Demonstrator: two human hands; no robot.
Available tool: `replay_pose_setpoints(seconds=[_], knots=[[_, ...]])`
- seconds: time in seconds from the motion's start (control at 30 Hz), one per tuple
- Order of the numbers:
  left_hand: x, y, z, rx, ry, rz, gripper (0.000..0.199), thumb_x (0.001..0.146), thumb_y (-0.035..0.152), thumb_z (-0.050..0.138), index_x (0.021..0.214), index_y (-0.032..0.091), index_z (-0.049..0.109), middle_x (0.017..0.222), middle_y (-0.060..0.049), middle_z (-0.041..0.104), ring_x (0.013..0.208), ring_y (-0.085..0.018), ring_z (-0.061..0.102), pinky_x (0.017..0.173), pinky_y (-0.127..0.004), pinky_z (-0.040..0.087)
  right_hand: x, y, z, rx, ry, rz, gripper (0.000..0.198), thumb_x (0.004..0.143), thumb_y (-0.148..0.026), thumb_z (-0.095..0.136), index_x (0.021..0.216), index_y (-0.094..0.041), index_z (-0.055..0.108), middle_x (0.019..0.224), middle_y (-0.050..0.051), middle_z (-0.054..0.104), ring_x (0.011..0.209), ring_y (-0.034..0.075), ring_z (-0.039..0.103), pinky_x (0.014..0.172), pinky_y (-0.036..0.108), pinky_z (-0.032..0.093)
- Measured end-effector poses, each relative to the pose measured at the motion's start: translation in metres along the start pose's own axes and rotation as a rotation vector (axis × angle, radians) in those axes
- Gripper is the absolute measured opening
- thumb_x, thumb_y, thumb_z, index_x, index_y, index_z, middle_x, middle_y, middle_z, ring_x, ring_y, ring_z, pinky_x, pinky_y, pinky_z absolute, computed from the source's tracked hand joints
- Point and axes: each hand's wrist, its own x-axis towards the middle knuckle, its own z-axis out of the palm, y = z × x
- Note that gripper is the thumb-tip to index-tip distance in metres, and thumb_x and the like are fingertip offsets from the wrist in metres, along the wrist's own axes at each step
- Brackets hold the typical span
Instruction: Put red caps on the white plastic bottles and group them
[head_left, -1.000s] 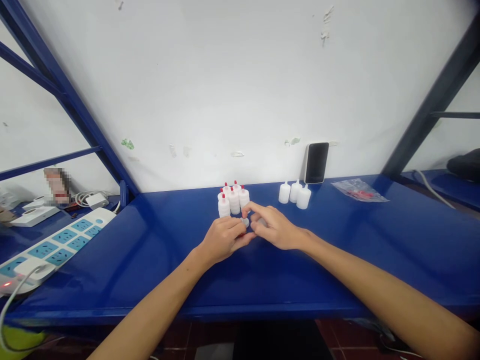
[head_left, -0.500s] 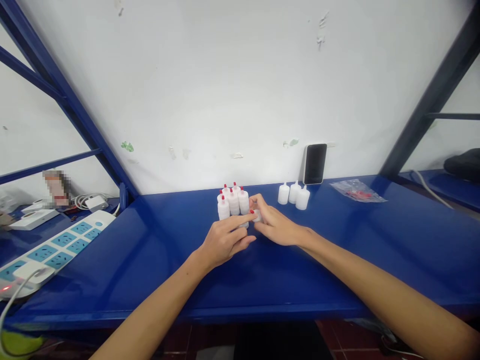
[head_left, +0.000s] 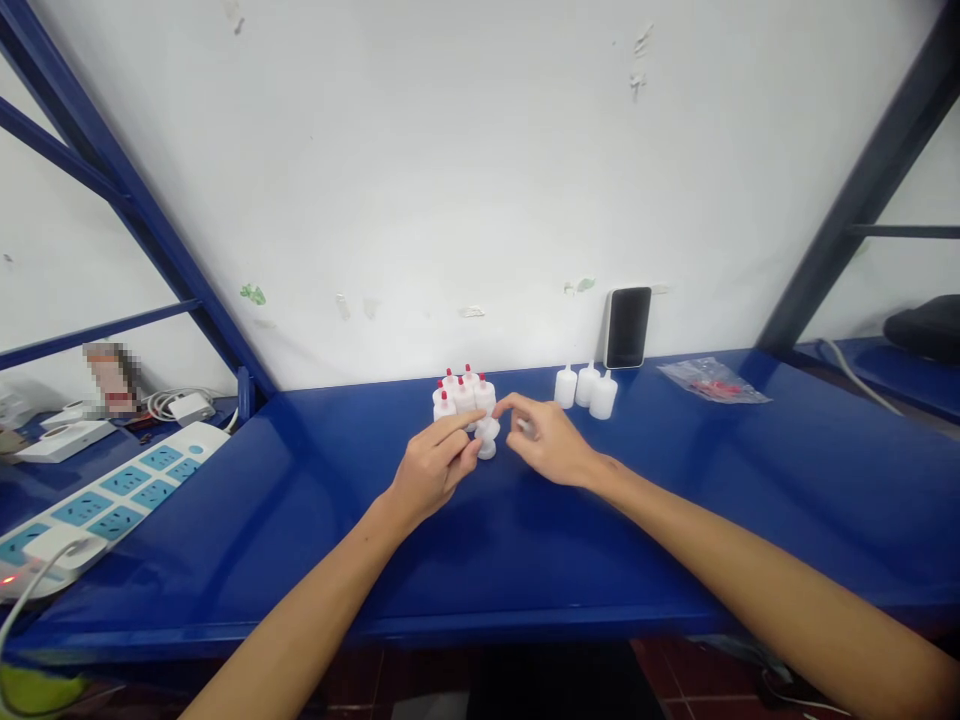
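Observation:
Thumb and fingers of my left hand point(head_left: 441, 455) close around a small white squeeze bottle point(head_left: 488, 430) in front of the bottle group; my fingers partly cover it. Just to the right, my right hand point(head_left: 551, 440) is curled, its index finger reaching toward that bottle. A small white piece shows between its thumb and palm, too hidden to name. Behind my left fingers stand several white bottles with red tips point(head_left: 461, 392), packed close together. Farther right, three white bottles point(head_left: 587, 384) without red tips stand upright.
A clear plastic bag point(head_left: 715, 381) with small red pieces lies at the right. A dark-screened device point(head_left: 628, 328) leans against the wall. On the left is a power strip point(head_left: 112, 492) with a plugged-in cable. Blue frame posts point(head_left: 161, 230) border the blue table point(head_left: 322, 480).
My hands have drawn slightly apart, the left moving left and the right moving right. The red tip formerly under my left index finger no longer shows there.

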Motion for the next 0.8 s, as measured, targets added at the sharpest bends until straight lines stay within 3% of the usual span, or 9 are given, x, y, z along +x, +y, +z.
replay_pose_setpoints(seconds=[0.13, 0.3, 0.53, 0.7, 0.8], knots=[[0.002, 0.001, 0.005, 0.021, -0.12, 0.013, 0.023, 0.094, 0.015, 0.05, 0.071, 0.016, 0.055, 0.115, -0.013, 0.069, 0.103, -0.019, 0.067, 0.087, -0.032, 0.058, 0.006, 0.014, -0.014, 0.14, 0.193, 0.037, 0.01, 0.076, -0.019, 0.049, 0.078, -0.018, 0.059, 0.056, -0.005, 0.046, 0.052, 0.011, 0.042, 0.054, 0.025, 0.033], [0.001, 0.002, 0.01, 0.128, -0.239, 0.099, 0.023, 0.094, 0.02, 0.052, 0.072, 0.015, 0.057, 0.124, -0.014, 0.064, 0.11, -0.023, 0.065, 0.091, -0.035, 0.058, 0.007, 0.017, -0.021, 0.281, 0.348, 0.027, 0.012, 0.076, -0.024, 0.051, 0.065, -0.019, 0.051, 0.053, -0.004, 0.046, 0.048, 0.011, 0.043, 0.049, 0.025, 0.034], [-0.003, 0.0, 0.014, 0.209, -0.363, 0.089, 0.029, 0.097, 0.025, 0.047, 0.075, 0.014, 0.062, 0.115, -0.012, 0.069, 0.098, -0.022, 0.07, 0.083, -0.035, 0.06, 0.008, 0.016, -0.013, 0.258, 0.274, 0.171, 0.021, 0.076, -0.023, 0.045, 0.057, -0.018, 0.051, 0.044, -0.003, 0.048, 0.04, 0.011, 0.045, 0.043, 0.024, 0.034], [-0.003, 0.001, 0.014, 0.224, -0.374, 0.075, 0.023, 0.096, 0.026, 0.05, 0.084, 0.015, 0.066, 0.108, -0.009, 0.072, 0.089, -0.02, 0.072, 0.075, -0.03, 0.06, 0.012, 0.019, -0.017, 0.487, 0.239, 0.296, 0.025, 0.079, -0.029, 0.041, 0.056, -0.02, 0.044, 0.047, -0.001, 0.051, 0.039, 0.013, 0.052, 0.042, 0.024, 0.039], [-0.001, 0.002, 0.01, 0.261, -0.347, 0.098, 0.024, 0.096, 0.028, 0.051, 0.08, 0.016, 0.065, 0.109, -0.007, 0.073, 0.083, -0.017, 0.072, 0.069, -0.026, 0.058, 0.012, 0.018, -0.019, 0.503, 0.201, 0.3, 0.021, 0.083, -0.03, 0.036, 0.065, -0.02, 0.044, 0.045, -0.003, 0.048, 0.035, 0.013, 0.048, 0.04, 0.025, 0.035]])
